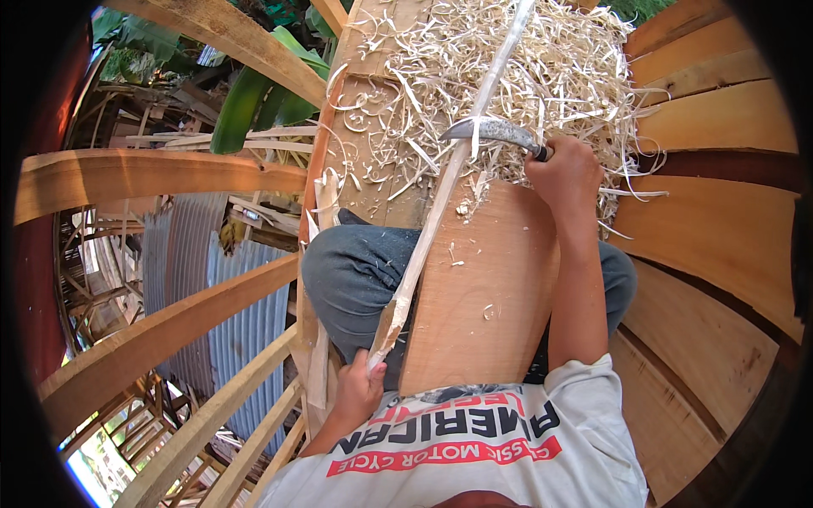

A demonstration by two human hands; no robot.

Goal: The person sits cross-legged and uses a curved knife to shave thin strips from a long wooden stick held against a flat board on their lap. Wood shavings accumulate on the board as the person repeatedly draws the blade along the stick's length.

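Observation:
A long pale wooden stick [434, 222] runs slantwise from near my waist up over the shavings, its far end leaving the view at the top. My left hand [360, 388] is closed around its near end, beside my left thigh. In my right hand [568, 173] is the dark handle of a sickle [498, 130]. The curved, speckled grey blade lies across the stick, its tip pointing left, with a pale shaving at the crossing. A flat wooden board [487, 292] rests over my lap, under the stick's right side, with a few small shavings on it.
A thick heap of curled wood shavings [542, 93] covers the plank floor [364, 182] ahead. Slatted wooden railings [161, 179] stand at the left, with corrugated metal sheets [246, 313] beyond. Overlapping wooden boards [703, 229] form a wall at the right. My bent legs [360, 275] flank the board.

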